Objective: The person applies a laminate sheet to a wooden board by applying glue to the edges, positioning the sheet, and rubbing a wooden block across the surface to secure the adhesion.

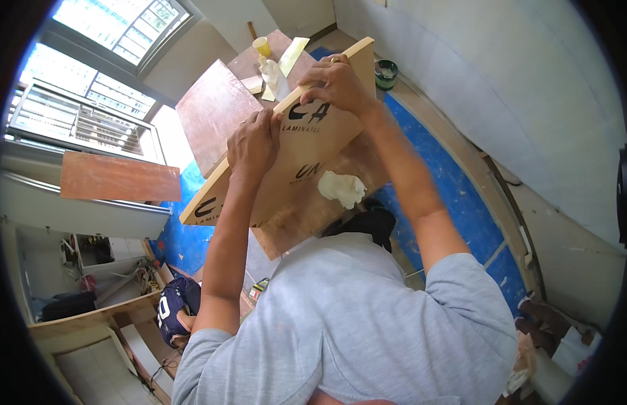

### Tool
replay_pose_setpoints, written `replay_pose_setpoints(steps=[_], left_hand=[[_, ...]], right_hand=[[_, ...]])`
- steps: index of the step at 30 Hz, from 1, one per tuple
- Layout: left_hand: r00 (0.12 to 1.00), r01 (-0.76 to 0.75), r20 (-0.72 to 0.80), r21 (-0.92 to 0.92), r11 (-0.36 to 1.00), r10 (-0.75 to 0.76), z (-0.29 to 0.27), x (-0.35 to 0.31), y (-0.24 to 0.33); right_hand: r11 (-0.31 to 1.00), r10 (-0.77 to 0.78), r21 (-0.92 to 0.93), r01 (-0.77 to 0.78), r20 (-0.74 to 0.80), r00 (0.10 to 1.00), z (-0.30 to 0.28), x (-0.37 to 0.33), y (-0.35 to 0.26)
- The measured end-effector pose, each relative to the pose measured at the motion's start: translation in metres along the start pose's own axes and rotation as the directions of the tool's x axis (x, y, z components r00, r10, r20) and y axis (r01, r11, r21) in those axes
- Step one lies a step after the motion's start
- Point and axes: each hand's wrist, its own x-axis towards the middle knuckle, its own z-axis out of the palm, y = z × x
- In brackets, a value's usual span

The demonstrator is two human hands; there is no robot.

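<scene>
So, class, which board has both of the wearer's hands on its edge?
The tan board with black lettering; the reddish-brown boards show no lettering.

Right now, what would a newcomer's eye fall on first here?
The large, flat tan board with black printing comes first, slanting across the centre, the left hand and right hand on its upper edge. Then come crumpled white cloth or paper below it in view, and bright blue floor covering at right.

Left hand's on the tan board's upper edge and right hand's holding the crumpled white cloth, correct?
No: the head view shows the right hand gripping the tan board too, not the crumpled white cloth; the left hand is as stated.
</scene>
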Motion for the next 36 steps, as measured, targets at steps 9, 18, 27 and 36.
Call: replay_pose_setpoints(steps=[9, 18, 27, 36], left_hand=[[0.997, 0.054, 0.055, 0.020, 0.998, -0.055, 0.003, 0.002, -0.001], [0.991, 0.076, 0.110, 0.026, 0.997, -0.079, -0.003, 0.002, 0.007], [0.999, 0.035, 0.013, 0.031, 0.999, -0.035, 0.006, 0.001, -0.001], [0.993, 0.085, 0.086, 0.025, 0.996, -0.086, -0.004, 0.004, 0.002]], right_hand=[[0.831, 0.230, 0.472, -0.293, 0.189, 0.955, -0.013, 0.008, 0.020], [0.966, -0.085, 0.248, 0.075, 0.031, 0.996, -0.006, 0.003, 0.017], [0.782, 0.287, 0.615, -0.100, -0.214, 0.934, 0.006, 0.001, 0.002], [0.936, 0.152, 0.324, -0.140, -0.014, 0.988, -0.008, 0.004, -0.015]])
